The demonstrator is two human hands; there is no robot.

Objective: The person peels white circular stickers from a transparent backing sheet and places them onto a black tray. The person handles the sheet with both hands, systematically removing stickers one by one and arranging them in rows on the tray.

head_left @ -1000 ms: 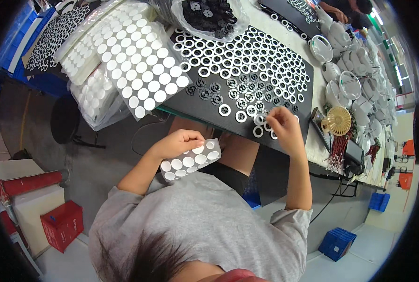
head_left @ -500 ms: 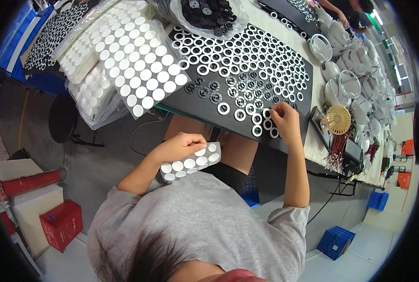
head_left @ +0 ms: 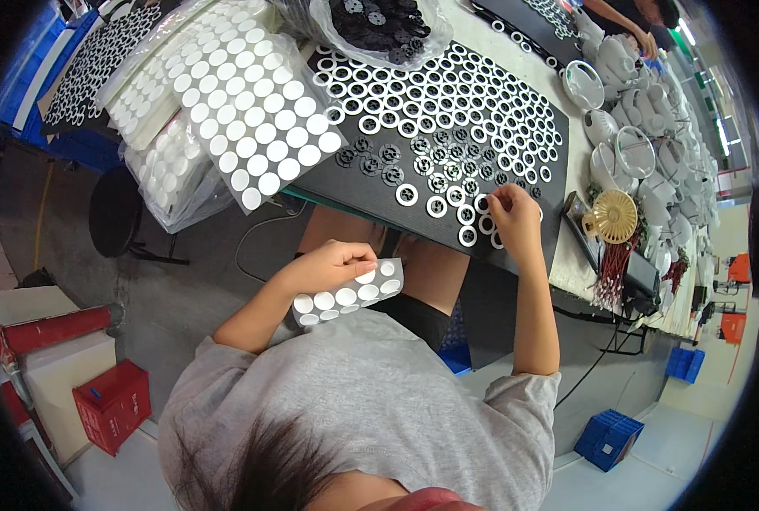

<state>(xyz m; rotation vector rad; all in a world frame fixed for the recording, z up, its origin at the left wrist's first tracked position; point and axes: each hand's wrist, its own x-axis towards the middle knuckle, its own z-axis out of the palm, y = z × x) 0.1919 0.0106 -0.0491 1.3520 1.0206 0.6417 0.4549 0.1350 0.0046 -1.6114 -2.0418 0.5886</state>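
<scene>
My left hand (head_left: 333, 264) is closed on a small sheet of round white stickers (head_left: 346, 296), held above my lap with the thumb on its upper edge. On the black board my right hand (head_left: 517, 220) has its fingers pressed together, with the tips against a white ring with a black centre (head_left: 482, 203). Anything small between those fingertips is hidden. Around it lie other white-ringed pieces (head_left: 467, 235) and several bare black round parts (head_left: 438, 182). Rows of white rings (head_left: 431, 94) cover the far part of the black board (head_left: 354, 189).
Large sticker sheets (head_left: 256, 128) overhang the table's left edge. A clear bag of black parts (head_left: 379, 30) sits at the back. To the right are a yellow fan (head_left: 611, 217), red wires (head_left: 614, 271) and piled white housings (head_left: 652, 128). Another person's hand (head_left: 648, 43) shows far right.
The view has shifted slightly. Both hands keep almost the same place and grip, and the pieces on the board show no clear change.
</scene>
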